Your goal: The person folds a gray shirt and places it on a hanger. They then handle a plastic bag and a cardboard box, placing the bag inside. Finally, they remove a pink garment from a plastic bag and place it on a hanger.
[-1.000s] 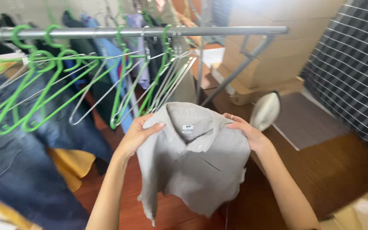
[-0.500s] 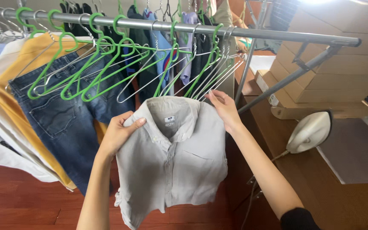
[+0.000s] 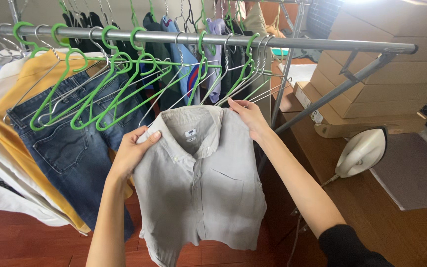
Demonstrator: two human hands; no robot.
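one long round metal rail (image 3: 292, 42) carries several thin green plastic hangers (image 3: 100, 94), one pair of blue denim jeans (image 3: 70, 158). below hangs one soft grey collared shirt (image 3: 198, 188), left hand (image 3: 132, 151) and right hand (image 3: 248, 117) each clenched on a shoulder.

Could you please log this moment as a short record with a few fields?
left hand: grips the left shoulder of the grey shirt
right hand: grips the shirt's right shoulder, near the hangers
shirt state: held up spread, collar on top, chest pocket showing
rail: metal clothes rail with empty green hangers and wire hangers
hanging nearby: blue jeans, yellow garment
to the right: white iron on a wooden surface, stacked cardboard boxes
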